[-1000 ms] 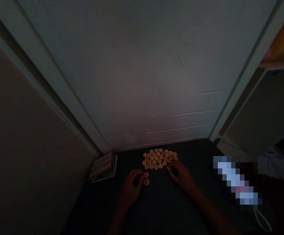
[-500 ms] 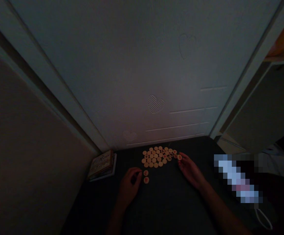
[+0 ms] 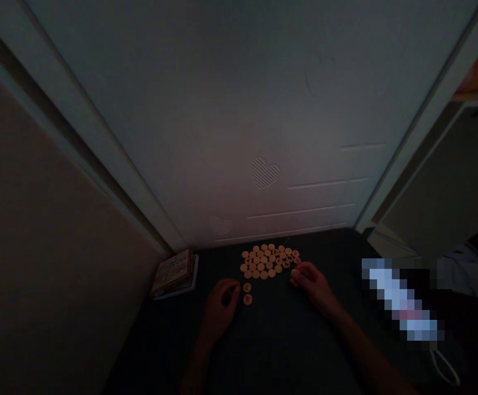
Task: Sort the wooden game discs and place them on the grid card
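My right hand (image 3: 309,280) is closed in a pinch on a round wooden Chinese chess piece (image 3: 294,274), just off the right end of a cluster of pieces (image 3: 263,260). Most pieces in the cluster show plain pale faces; a few bear red or dark marks, too small to read. Beside two red-marked pieces, one (image 3: 247,287) behind the other (image 3: 247,299), my left hand (image 3: 222,299) rests with thumb and forefinger curled together. Whether anything is between those fingertips is too dark to make out.
A small stack of books or flat boxes (image 3: 175,274) lies at the left of the dark tabletop (image 3: 280,345). Behind stands a pale panel (image 3: 189,137) with heart patterns. To the right is a pixelated object (image 3: 403,302) with a white loop (image 3: 445,368).
My right hand has drawn the piece slightly left and toward me, turning it so its red mark no longer shows. My left hand has stayed beside the two pieces.
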Available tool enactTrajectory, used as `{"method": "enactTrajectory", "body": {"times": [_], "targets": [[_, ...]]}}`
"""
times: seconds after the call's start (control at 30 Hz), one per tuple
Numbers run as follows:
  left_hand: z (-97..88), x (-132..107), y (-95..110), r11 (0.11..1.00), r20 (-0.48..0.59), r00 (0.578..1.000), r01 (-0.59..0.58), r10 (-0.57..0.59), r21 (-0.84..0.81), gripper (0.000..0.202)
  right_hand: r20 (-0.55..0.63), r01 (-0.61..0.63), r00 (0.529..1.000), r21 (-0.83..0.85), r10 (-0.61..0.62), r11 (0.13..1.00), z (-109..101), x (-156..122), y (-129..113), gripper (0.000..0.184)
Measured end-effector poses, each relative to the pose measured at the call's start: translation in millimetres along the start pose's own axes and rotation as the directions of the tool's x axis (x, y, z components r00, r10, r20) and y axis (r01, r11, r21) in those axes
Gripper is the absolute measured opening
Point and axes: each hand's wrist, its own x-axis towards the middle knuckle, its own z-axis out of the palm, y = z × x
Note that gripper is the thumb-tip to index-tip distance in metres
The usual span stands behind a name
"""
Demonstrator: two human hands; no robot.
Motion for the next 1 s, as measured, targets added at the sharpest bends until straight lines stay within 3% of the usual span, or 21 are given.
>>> {"method": "enactTrajectory", "body": {"times": [0.13, 0.27, 0.47, 0.67, 1.0], "targets": [[-0.1, 0.0, -0.2, 1.0, 0.016, 1.0, 0.012, -0.012, 0.014, 0.021, 0.061, 0.037, 0.998, -0.125, -0.029, 0.991, 11.2, -3.4, -2.0, 0.034], [0.0, 1.1, 1.4, 1.0, 0.003, 1.0, 0.014, -0.014, 0.019, 0.022, 0.163, 0.078, 0.986, -0.233, -0.04, 0.969, 39.9, -10.0, -0.8, 0.026], [-2.4, 0.5, 8.6, 1.0, 0.011, 1.0, 0.007, -0.007, -0.008, 0.023, 0.366, 0.366, 0.91, -0.486, -0.196, 0.794, 79.6, -17.0, 7.8, 0.014], [-3.7, -1.2, 9.4, 1.0, 0.092, 0.996, 0.0, 0.0, 0.002, 0.019, 0.418, 0.481, 0.869, -0.591, -0.264, 0.647, 79.0, -15.7, 20.4, 0.013], [-4.0, -1.4, 9.9, 1.0, 0.105, 0.995, 0.001, -0.003, 0.015, 0.018, 0.416, 0.484, 0.869, -0.6, -0.269, 0.637, 79.7, -13.9, 20.3, 0.013]]}}
